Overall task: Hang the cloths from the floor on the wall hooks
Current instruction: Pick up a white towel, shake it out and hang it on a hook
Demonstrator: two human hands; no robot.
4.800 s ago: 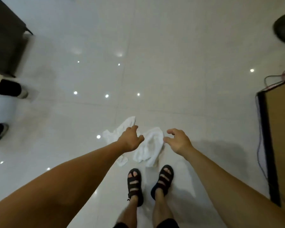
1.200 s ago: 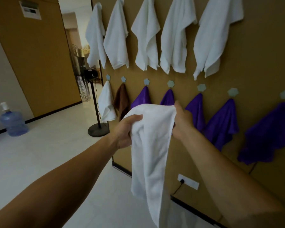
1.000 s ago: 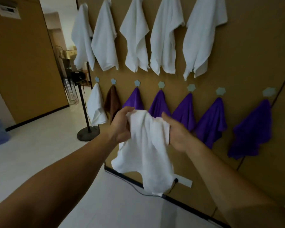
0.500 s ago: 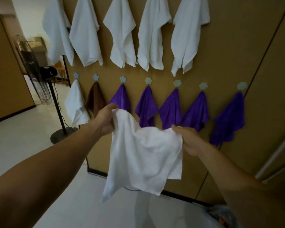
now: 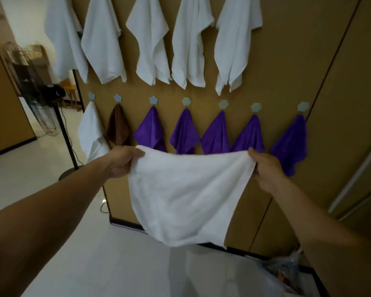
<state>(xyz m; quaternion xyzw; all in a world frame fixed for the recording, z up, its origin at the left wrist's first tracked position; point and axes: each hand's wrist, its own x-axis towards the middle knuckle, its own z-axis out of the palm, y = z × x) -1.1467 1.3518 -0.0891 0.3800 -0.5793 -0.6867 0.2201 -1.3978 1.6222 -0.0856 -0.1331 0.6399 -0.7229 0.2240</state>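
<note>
A white cloth (image 5: 186,196) hangs spread out between my hands in front of the brown wall. My left hand (image 5: 121,160) grips its upper left corner and my right hand (image 5: 263,166) pinches its upper right corner. Behind it runs a lower row of pale flower-shaped hooks (image 5: 223,103), each bearing a cloth: one white (image 5: 90,129), one brown (image 5: 117,125), several purple (image 5: 185,131). Above them an upper row of white cloths (image 5: 150,39) hangs with its hooks out of view.
A black standing fan (image 5: 41,97) with its pole and round base stands at the left by a doorway. The brown wall panel (image 5: 287,61) continues to the right, where a white bar (image 5: 356,174) leans. Something in clear plastic (image 5: 285,273) lies at the bottom right. The floor is white tile.
My hands have moved apart and pulled the white cloth out wide and flat. The view has come closer to the wall and shifted right.
</note>
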